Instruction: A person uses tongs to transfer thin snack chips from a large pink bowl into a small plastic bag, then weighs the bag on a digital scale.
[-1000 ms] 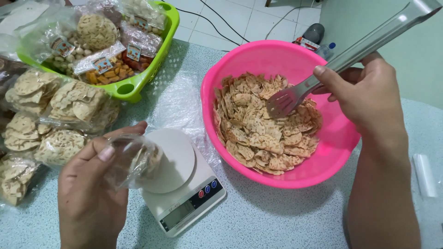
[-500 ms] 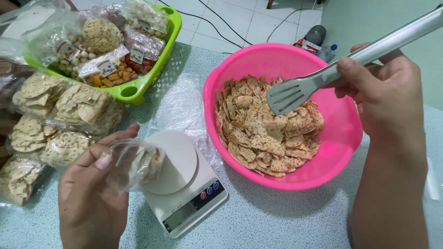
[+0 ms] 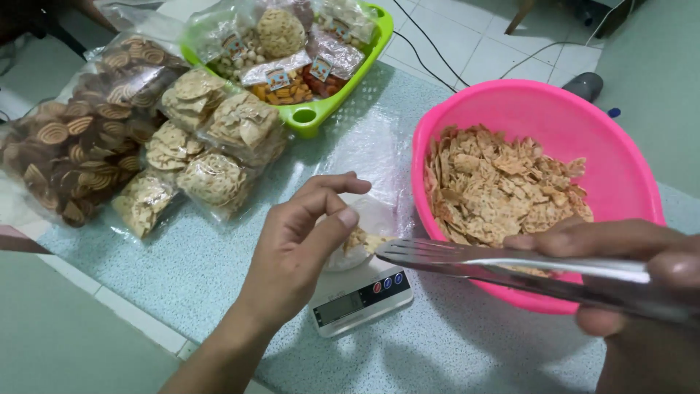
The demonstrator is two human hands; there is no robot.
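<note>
Centre frame: left hand (image 3: pixel 302 244) pinches clear bag (image 3: pixel 364 226) w/ crackers over scale (image 3: pixel 361 299). Right hand (image 3: pixel 642 292), lower right, grips steel tongs (image 3: pixel 510 266), fingers closed round them. Bag looks light, floppy; crackers brittle, so hold at rim.

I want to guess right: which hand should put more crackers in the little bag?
Probably the right hand: it grips the metal tongs, whose tip sits beside the clear bag that the left hand holds on the scale.
</note>
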